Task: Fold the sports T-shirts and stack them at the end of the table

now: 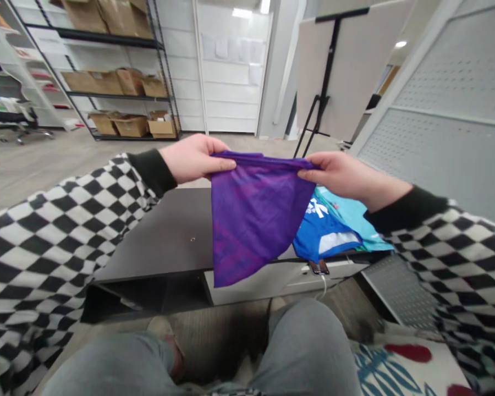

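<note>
Above a dark table, the left hand and right hand pinch a thin purple cloth evenly taut along its top edge.

quick count from your head cam, folks: you had one left hand and one right hand, with one purple cloth between them. behind it you had two more garments, one blue garment and one teal garment. you also got one phone, one black desk, one metal shelving rack with three shelves showing, three cardboard boxes on the bottom shelf, one office chair and two knees, lol.
</note>
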Available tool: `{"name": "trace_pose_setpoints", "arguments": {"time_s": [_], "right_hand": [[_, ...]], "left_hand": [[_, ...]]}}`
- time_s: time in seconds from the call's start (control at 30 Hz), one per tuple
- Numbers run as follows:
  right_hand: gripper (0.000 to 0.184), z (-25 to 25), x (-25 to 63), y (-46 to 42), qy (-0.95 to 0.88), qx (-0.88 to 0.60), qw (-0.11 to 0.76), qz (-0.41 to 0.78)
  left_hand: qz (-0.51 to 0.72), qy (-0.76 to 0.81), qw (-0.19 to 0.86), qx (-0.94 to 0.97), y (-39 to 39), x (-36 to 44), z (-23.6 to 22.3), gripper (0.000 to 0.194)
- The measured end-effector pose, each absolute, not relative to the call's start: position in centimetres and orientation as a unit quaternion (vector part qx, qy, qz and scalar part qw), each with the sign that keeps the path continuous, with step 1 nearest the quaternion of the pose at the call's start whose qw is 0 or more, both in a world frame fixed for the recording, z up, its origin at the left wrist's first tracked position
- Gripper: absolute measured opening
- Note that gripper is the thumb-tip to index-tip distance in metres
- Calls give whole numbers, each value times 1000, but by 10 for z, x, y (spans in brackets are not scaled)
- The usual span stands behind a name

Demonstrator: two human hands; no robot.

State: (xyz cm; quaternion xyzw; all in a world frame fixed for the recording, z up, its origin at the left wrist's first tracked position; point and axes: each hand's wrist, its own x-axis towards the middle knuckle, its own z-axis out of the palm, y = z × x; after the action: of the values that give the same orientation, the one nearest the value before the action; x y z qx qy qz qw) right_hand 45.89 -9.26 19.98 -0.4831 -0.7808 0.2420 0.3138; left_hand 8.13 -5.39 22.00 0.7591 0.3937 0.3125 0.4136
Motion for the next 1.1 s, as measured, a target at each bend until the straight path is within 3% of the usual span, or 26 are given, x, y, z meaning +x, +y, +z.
{"name": "trace_pose_setpoints", "arguments": {"time_s": [0.27,0.43,0.67,0.83,1.1], "right_hand": [[46,277,542,1,-736,-600,297,104],[36,278,592,24,-703,-621,331,108],[18,170,661,0,-685,-684,247,49],[25,83,688,-51,-730,-656,182,55],[39,19,699,-104,-745,-644,172,16]], "left_hand": [[354,351,372,783,60,193,255,30],[345,334,311,820,97,261,244,20],[281,289,141,904,56,302,136,29],[164,301,62,938,-20,321,50,37],[122,282,31,951,-67,329,24,37]]}}
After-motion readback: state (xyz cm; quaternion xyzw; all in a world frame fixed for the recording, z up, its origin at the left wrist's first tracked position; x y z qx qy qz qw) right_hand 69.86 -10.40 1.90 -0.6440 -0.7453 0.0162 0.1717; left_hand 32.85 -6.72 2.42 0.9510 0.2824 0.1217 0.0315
